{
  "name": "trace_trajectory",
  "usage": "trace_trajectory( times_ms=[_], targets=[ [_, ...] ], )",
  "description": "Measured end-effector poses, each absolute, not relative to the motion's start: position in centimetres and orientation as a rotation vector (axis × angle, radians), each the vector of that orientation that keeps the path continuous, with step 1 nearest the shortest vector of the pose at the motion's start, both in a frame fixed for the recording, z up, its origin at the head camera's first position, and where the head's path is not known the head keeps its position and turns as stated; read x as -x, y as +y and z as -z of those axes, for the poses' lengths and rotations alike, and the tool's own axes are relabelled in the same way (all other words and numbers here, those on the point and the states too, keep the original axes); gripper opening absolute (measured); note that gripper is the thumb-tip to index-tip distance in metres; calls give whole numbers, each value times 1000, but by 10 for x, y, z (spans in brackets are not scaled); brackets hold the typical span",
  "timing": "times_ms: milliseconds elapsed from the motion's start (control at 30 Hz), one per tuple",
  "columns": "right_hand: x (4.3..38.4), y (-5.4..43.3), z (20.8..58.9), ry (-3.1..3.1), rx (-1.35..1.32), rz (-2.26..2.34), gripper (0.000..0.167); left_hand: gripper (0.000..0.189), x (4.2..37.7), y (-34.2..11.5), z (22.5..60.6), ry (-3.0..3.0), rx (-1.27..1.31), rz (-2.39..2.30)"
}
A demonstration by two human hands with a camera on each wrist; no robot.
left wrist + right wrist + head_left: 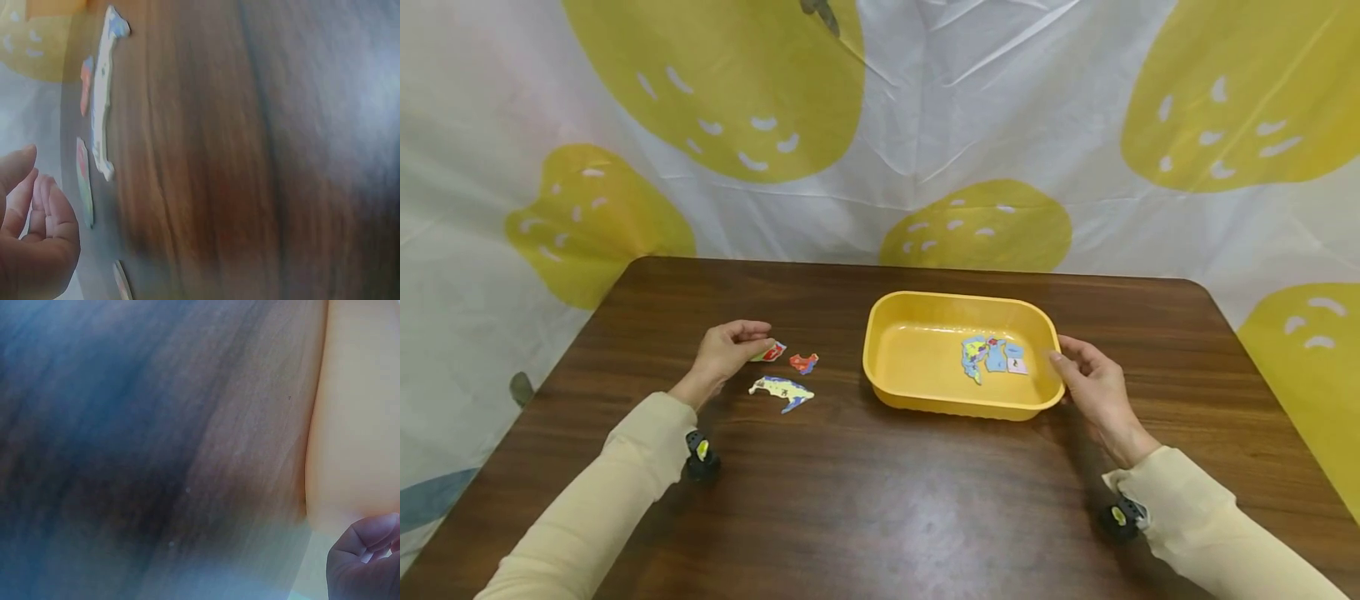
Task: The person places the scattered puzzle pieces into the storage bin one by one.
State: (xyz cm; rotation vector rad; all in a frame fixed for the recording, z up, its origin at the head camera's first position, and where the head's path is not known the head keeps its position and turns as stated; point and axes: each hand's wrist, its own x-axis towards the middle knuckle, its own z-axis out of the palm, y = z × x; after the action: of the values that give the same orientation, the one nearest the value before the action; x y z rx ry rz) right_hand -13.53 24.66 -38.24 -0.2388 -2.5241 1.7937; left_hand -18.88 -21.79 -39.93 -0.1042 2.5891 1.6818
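Observation:
Over the left part of the table hovers my left hand [730, 354], fingers loosely bent, with nothing pinched between thumb and fingertips in the left wrist view. By its fingertips lies a red and green map puzzle piece [84, 181], partly covered in the head view. Beside that are a small red and blue piece [803, 362] and a larger pale yellow one with blue edges [781, 388]. My right hand [1096, 387] grips the right end of a yellow plastic tub [887, 367], thumb at the rim. Several map pieces [996, 357] lie inside the tub toward its right.
Dark wood-grain table [880, 492] spreads under everything. A white curtain [895, 108] printed with yellow fruit hangs behind its far edge. Another thin piece [122, 282] shows below the left hand in the left wrist view.

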Motion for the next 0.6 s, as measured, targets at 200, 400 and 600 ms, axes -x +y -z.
trace_trajectory(
  times_ms=[200, 400, 600],
  targets=[
    [135, 247, 382, -2544, 241, -1779, 49, 39, 189, -226, 404, 2656, 78, -1577],
    [135, 247, 382, -2547, 243, -1777, 49, 38, 188, -231, 405, 2685, 79, -1487],
    [135, 247, 382, -2544, 249, -1787, 49, 38, 188, -236, 407, 2696, 121, -1413]
  ],
)
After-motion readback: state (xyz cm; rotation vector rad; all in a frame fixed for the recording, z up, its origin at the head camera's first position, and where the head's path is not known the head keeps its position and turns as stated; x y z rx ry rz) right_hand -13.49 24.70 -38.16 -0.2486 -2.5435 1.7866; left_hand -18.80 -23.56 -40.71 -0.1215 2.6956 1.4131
